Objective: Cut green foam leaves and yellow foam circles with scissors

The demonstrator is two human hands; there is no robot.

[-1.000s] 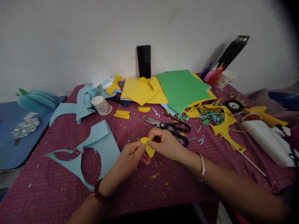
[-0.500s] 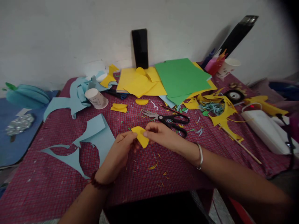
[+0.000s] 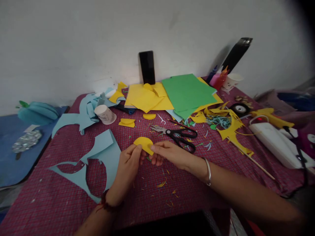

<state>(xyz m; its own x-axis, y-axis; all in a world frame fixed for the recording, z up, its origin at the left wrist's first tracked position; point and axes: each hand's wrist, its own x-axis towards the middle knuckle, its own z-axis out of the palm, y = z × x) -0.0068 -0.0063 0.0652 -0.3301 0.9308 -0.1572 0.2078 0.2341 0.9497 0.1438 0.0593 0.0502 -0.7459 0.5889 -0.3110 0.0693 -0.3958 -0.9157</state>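
A small yellow paper half-circle (image 3: 143, 143) is held between both hands just above the red checked tablecloth (image 3: 61, 190). My left hand (image 3: 129, 164) pinches its left edge with thumb and fingers closed. My right hand (image 3: 167, 153), a metal bangle on its wrist, pinches the right edge. Black-handled scissors (image 3: 178, 134) lie on the cloth just behind my right hand, blades pointing left.
Light blue paper with cut-out holes (image 3: 98, 157) lies to the left. Yellow sheets (image 3: 145, 95), a green sheet (image 3: 187, 91), a tipped paper cup (image 3: 105, 114) and a phone (image 3: 147, 67) sit behind. Yellow scraps (image 3: 231, 131), a stick, a glue gun (image 3: 273, 118) and a white box (image 3: 278, 144) are on the right.
The yellow piece has been turned in my fingers, from hanging downward to lying with its curved edge up. Both hands stayed in the same spot; the camera shifted slightly.
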